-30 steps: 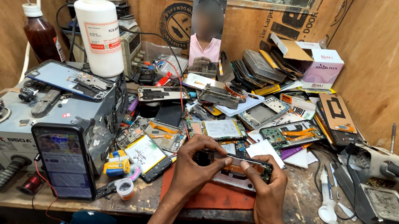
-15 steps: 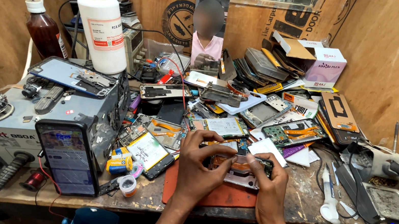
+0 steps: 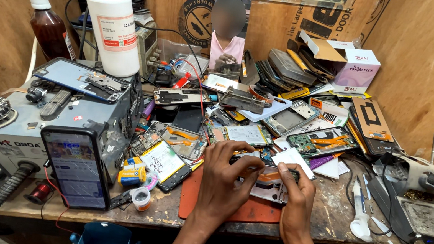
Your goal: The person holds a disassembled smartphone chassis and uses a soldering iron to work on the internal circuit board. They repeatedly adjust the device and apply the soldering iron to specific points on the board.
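Bare bench [image 3: 337, 208] only at right front, between orange mat [image 3: 249, 213] and metal tray [image 3: 426, 218]; white tweezers [image 3: 361, 205] lie across it. Left blocked by grey station [image 3: 59, 129] and propped phone [image 3: 77, 168]. Behind, circuit boards [image 3: 320, 141] crowd together.

Lit phone screen [image 3: 76, 168], white box [image 3: 355, 70]

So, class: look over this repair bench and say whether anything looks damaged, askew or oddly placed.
Several things do. A phone with its screen lit leans against the front of the grey machine, at the bench edge. On top of that machine, a blue phone back lies askew. Both hands, left hand and right hand, hold an opened phone over the orange mat.
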